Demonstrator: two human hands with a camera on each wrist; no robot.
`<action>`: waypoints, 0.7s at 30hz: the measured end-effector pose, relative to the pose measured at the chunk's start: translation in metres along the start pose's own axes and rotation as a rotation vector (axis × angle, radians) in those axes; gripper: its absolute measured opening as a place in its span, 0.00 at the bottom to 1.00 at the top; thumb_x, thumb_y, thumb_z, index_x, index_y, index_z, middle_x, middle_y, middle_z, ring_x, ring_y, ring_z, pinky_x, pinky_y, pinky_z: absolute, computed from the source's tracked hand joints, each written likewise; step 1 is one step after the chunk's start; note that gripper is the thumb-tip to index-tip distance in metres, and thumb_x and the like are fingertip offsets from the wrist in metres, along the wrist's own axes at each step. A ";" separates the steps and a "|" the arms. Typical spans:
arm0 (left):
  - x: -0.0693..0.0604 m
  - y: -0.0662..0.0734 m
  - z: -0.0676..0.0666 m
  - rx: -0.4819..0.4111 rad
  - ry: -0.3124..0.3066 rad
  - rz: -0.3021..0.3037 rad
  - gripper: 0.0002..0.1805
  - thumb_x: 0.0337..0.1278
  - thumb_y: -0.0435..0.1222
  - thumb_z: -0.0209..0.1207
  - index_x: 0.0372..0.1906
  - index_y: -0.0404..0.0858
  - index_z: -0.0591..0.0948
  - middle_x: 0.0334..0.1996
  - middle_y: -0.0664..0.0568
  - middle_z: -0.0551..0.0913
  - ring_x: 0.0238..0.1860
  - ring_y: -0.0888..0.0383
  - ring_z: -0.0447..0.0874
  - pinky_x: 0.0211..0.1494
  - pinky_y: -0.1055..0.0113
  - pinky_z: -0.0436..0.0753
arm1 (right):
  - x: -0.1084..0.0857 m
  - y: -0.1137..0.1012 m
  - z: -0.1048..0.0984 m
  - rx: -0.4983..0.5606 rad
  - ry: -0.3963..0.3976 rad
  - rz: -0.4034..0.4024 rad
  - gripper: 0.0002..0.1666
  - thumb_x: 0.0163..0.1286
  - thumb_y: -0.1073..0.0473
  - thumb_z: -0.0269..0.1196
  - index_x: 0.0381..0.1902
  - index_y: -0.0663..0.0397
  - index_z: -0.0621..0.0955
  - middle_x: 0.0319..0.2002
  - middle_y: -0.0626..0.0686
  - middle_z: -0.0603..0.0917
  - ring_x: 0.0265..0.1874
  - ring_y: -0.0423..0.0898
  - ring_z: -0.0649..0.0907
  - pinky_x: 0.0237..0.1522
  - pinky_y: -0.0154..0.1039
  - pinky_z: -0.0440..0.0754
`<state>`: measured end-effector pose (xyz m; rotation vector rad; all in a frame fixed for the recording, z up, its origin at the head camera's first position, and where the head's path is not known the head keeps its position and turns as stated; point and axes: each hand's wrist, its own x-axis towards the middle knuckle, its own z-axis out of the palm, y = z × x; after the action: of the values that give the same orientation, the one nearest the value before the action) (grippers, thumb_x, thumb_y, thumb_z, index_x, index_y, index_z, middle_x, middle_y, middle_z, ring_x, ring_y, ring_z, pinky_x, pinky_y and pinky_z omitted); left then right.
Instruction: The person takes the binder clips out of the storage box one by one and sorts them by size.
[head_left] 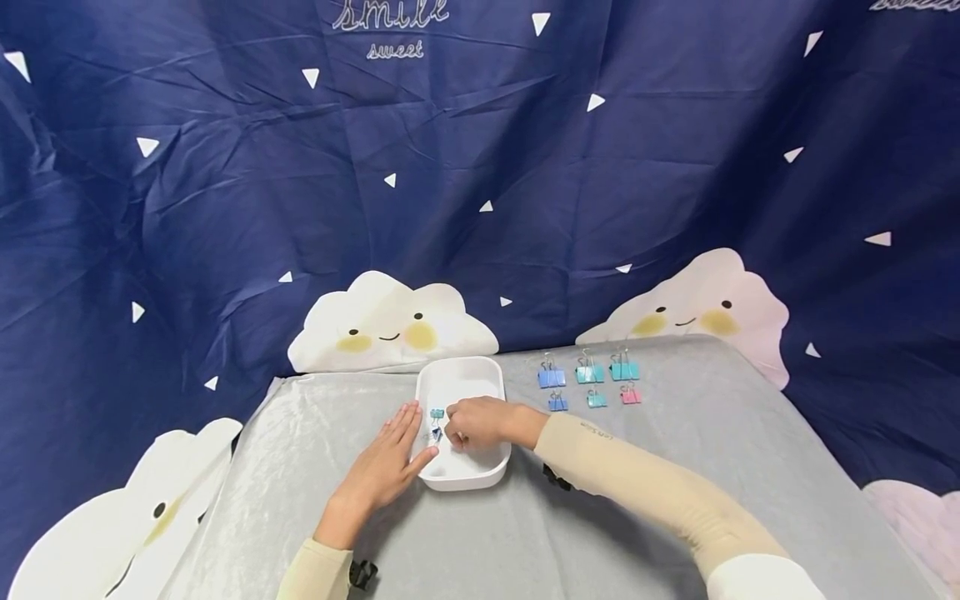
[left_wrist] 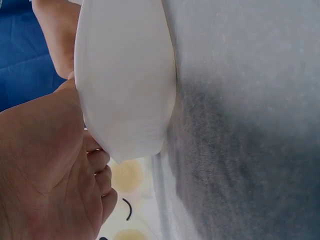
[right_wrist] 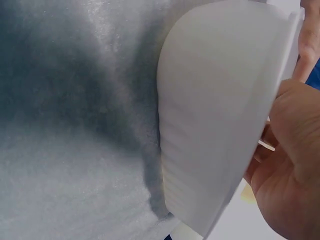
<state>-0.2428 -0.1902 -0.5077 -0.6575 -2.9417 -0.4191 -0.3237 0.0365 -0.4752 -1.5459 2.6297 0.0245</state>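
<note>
While the left hand (head_left: pixel 384 457) rests with straight fingers along the left rim of the white tray (head_left: pixel 463 482), the right hand (head_left: pixel 482 422) reaches inside with fingers curled; whether these pinch anything cannot be told. Just beside them, within the tray, lie a small teal clip (head_left: pixel 437 413) and, nearer the person, a dark blue clip (head_left: pixel 437 434). Six further clips (head_left: pixel 590 375) occupy two rows on the table (head_left: pixel 517 537), right of the tray. Likely hazards: the curled fingers may nudge the neighbouring clips, being so close; uneven pressure from the left hand could tip or slide the tray; a sideways sweep of the right sleeve (head_left: pixel 645 482) might disturb the nearer row. The right fingertips are largely masked by the hand itself. Both wrist views show chiefly the tray's outer wall, which conceals its contents; the dark blue clip's outline is indistinct.
</note>
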 end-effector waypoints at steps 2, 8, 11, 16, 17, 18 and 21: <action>0.000 0.000 0.000 -0.002 0.001 -0.001 0.44 0.81 0.57 0.51 0.83 0.29 0.59 0.85 0.39 0.56 0.86 0.41 0.54 0.88 0.43 0.60 | -0.001 0.001 -0.002 0.020 0.024 -0.005 0.05 0.66 0.61 0.74 0.33 0.44 0.89 0.37 0.45 0.83 0.35 0.40 0.80 0.39 0.32 0.81; 0.000 0.000 0.000 -0.006 -0.003 -0.003 0.45 0.81 0.57 0.51 0.83 0.29 0.58 0.86 0.39 0.56 0.86 0.40 0.54 0.88 0.43 0.59 | -0.005 0.004 -0.006 0.121 0.049 0.038 0.08 0.68 0.66 0.72 0.43 0.50 0.91 0.44 0.50 0.83 0.41 0.43 0.82 0.49 0.36 0.85; 0.000 0.000 0.000 -0.005 -0.002 -0.003 0.45 0.81 0.58 0.51 0.83 0.29 0.58 0.86 0.39 0.56 0.86 0.40 0.54 0.88 0.42 0.59 | -0.007 0.007 -0.008 0.159 0.050 0.061 0.12 0.68 0.70 0.68 0.44 0.50 0.90 0.44 0.49 0.82 0.40 0.43 0.82 0.48 0.36 0.85; 0.000 -0.001 0.001 -0.002 -0.004 -0.002 0.45 0.81 0.58 0.51 0.83 0.29 0.59 0.86 0.39 0.56 0.86 0.41 0.53 0.88 0.43 0.59 | -0.008 0.013 -0.009 0.128 0.089 0.029 0.06 0.70 0.67 0.70 0.39 0.50 0.88 0.39 0.46 0.84 0.37 0.40 0.82 0.43 0.33 0.84; 0.000 -0.001 0.001 -0.003 -0.005 -0.003 0.45 0.81 0.58 0.50 0.83 0.29 0.58 0.86 0.39 0.56 0.86 0.41 0.53 0.88 0.43 0.59 | -0.008 0.014 -0.010 0.119 0.104 0.017 0.05 0.70 0.66 0.71 0.38 0.50 0.87 0.38 0.45 0.84 0.36 0.40 0.83 0.43 0.33 0.84; 0.000 -0.001 0.001 -0.002 -0.007 -0.004 0.45 0.81 0.58 0.51 0.84 0.29 0.58 0.86 0.39 0.56 0.87 0.41 0.53 0.88 0.43 0.59 | -0.008 0.015 -0.010 0.116 0.121 0.007 0.05 0.69 0.66 0.71 0.37 0.50 0.87 0.37 0.46 0.85 0.36 0.40 0.83 0.43 0.33 0.85; 0.001 -0.001 0.001 -0.003 -0.008 -0.005 0.45 0.81 0.58 0.51 0.84 0.29 0.58 0.86 0.39 0.56 0.87 0.41 0.53 0.88 0.43 0.59 | -0.010 0.017 -0.011 0.137 0.157 0.000 0.08 0.67 0.70 0.70 0.37 0.52 0.87 0.38 0.47 0.85 0.37 0.42 0.85 0.43 0.34 0.85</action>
<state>-0.2436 -0.1902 -0.5086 -0.6530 -2.9512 -0.4221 -0.3350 0.0529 -0.4637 -1.5618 2.6825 -0.2826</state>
